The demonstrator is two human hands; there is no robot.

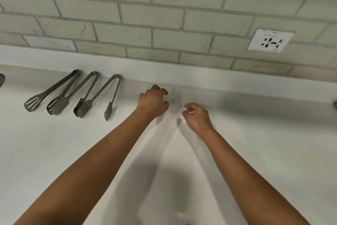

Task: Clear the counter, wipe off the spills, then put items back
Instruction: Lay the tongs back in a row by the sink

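Partly cropped object (2, 79), far left.

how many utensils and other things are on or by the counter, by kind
tongs: 3, lying side by side on the counter: left pair, middle pair, right pair
wall socket: 1
hands: 2, left and right, both holding nothing
items cut off at the frame edges: 2, too little shows to name
total: 8

Both forearms are bare to the frame's edge, the left hand (152, 101) and right hand (197, 116) ungloved.
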